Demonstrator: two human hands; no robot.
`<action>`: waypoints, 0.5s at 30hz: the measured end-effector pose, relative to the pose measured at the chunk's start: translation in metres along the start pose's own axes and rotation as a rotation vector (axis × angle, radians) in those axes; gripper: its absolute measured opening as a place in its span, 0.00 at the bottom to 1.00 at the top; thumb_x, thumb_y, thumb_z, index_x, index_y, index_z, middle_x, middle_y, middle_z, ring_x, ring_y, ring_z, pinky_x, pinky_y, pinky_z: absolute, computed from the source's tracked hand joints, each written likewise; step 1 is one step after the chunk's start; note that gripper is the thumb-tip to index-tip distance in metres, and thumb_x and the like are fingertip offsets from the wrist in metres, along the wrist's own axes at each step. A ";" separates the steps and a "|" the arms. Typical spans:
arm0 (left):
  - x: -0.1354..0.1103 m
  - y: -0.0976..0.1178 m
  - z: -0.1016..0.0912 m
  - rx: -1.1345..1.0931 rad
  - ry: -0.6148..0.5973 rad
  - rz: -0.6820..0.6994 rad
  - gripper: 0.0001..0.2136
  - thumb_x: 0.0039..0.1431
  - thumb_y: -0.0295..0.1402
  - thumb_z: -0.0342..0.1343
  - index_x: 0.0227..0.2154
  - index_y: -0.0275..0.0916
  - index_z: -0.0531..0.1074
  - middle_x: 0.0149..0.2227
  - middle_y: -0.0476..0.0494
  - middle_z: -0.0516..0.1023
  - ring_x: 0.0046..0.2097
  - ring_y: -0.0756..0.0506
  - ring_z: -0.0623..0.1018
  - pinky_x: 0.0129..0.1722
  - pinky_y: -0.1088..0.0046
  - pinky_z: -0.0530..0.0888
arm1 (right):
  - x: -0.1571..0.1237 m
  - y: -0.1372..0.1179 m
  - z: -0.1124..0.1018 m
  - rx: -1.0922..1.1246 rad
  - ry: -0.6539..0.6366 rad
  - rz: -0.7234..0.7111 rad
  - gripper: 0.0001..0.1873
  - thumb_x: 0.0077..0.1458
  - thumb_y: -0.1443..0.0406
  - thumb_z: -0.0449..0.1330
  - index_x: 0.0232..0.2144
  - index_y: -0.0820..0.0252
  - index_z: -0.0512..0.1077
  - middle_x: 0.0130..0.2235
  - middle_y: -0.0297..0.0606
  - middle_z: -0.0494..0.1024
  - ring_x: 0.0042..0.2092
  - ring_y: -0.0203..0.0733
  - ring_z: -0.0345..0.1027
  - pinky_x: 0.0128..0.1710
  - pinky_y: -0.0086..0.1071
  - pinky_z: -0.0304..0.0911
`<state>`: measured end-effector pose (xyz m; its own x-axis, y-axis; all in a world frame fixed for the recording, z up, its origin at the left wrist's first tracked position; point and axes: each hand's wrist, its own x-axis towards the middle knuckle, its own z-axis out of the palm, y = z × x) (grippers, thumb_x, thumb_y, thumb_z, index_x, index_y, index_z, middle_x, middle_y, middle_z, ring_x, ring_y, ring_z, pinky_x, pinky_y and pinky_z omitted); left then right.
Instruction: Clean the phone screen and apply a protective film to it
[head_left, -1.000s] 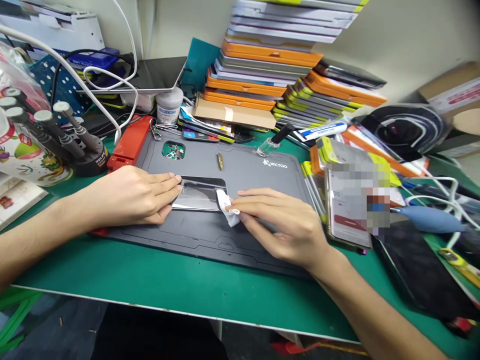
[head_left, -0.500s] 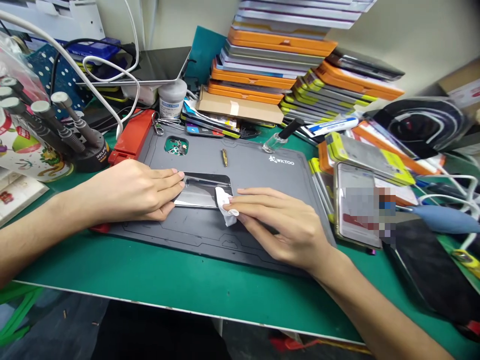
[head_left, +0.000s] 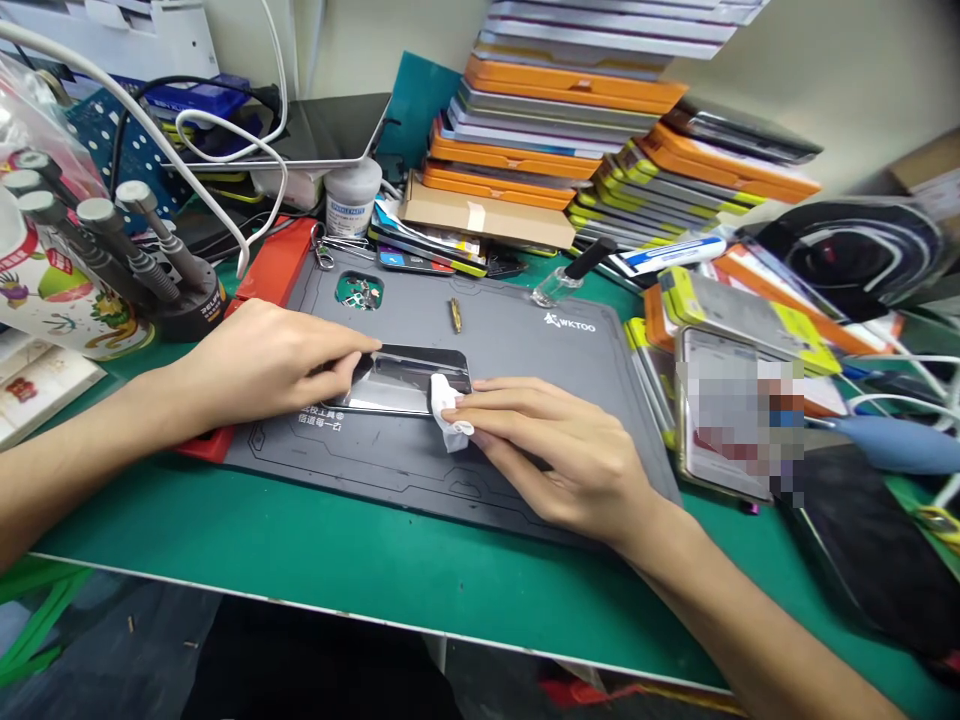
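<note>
A glossy dark phone (head_left: 405, 380) lies flat on a grey work mat (head_left: 495, 330) in the middle of the green table. My left hand (head_left: 277, 365) pinches the phone's left end, thumb below and fingers on top. My right hand (head_left: 562, 445) presses a small white wipe (head_left: 448, 412) against the phone's right end, fingers held together and stretched flat over the wipe.
Stacks of orange, grey and yellow-edged boxes (head_left: 570, 130) rise behind the mat. A screwdriver stand (head_left: 161, 275) and a red case (head_left: 274, 265) sit at the left. More phones (head_left: 731, 420), cables and a blue air blower (head_left: 892, 440) crowd the right. A white jar (head_left: 352, 200) stands at the back.
My left hand has slid back off the phone's face and lifted its palm, uncovering printed text on the mat. The wipe has stayed at the phone's right end.
</note>
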<state>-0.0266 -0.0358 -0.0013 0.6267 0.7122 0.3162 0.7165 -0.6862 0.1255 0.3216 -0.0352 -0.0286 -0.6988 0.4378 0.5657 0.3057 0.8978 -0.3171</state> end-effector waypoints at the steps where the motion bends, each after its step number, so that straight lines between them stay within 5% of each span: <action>1: 0.001 0.000 0.000 -0.029 0.008 -0.039 0.22 0.83 0.41 0.47 0.59 0.46 0.87 0.54 0.48 0.93 0.49 0.43 0.93 0.47 0.69 0.86 | 0.000 0.000 0.000 -0.004 0.001 -0.001 0.20 0.71 0.75 0.64 0.55 0.50 0.87 0.49 0.41 0.94 0.51 0.54 0.91 0.57 0.52 0.89; 10: 0.008 -0.002 -0.007 -0.303 -0.025 -0.255 0.23 0.85 0.43 0.47 0.68 0.43 0.80 0.52 0.48 0.94 0.46 0.45 0.92 0.49 0.70 0.86 | 0.003 0.004 -0.001 0.011 -0.005 -0.015 0.18 0.72 0.75 0.63 0.53 0.51 0.87 0.48 0.40 0.94 0.48 0.50 0.91 0.59 0.53 0.88; 15: 0.009 -0.009 -0.006 -0.626 -0.013 -0.384 0.24 0.86 0.43 0.45 0.67 0.38 0.79 0.52 0.40 0.93 0.55 0.42 0.92 0.47 0.70 0.88 | -0.001 0.018 -0.006 0.061 0.031 -0.017 0.16 0.71 0.74 0.64 0.50 0.51 0.88 0.45 0.38 0.94 0.44 0.47 0.91 0.58 0.49 0.88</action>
<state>-0.0292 -0.0246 0.0058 0.3727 0.9187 0.1310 0.5801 -0.3408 0.7398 0.3319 -0.0194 -0.0302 -0.6830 0.4245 0.5944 0.2529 0.9009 -0.3527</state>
